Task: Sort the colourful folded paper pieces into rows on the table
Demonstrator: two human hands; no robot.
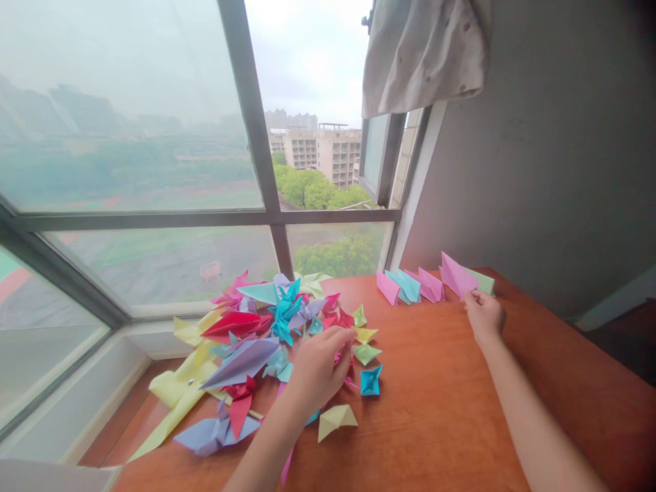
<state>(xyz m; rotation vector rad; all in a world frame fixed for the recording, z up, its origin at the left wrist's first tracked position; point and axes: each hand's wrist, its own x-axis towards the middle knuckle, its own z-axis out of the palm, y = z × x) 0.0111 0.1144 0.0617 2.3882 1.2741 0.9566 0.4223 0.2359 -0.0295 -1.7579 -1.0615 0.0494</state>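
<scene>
My right hand [484, 314] pinches the lower edge of a pink folded paper plane [455, 275] near the far right of the table. Just behind it a pale green folded paper [484, 281] shows in part. My left hand [320, 362] hovers over the right side of a heap of origami, thumb and fingers apart, with red folded paper partly hidden beneath it. A blue paper box [371, 380] and a pale yellow folded piece [338, 422] lie close to that hand. Turquoise origami [285, 311] and a purple paper plane [243, 362] rest in the heap.
Left of my right hand, pink [388, 287], light blue [404, 285] and another pink folded plane [430, 285] stand in a row. Small yellow-green boats [367, 353] line the heap's right edge. Windows [154, 266] border the brown table [435, 410]; a curtain [425, 55] hangs above.
</scene>
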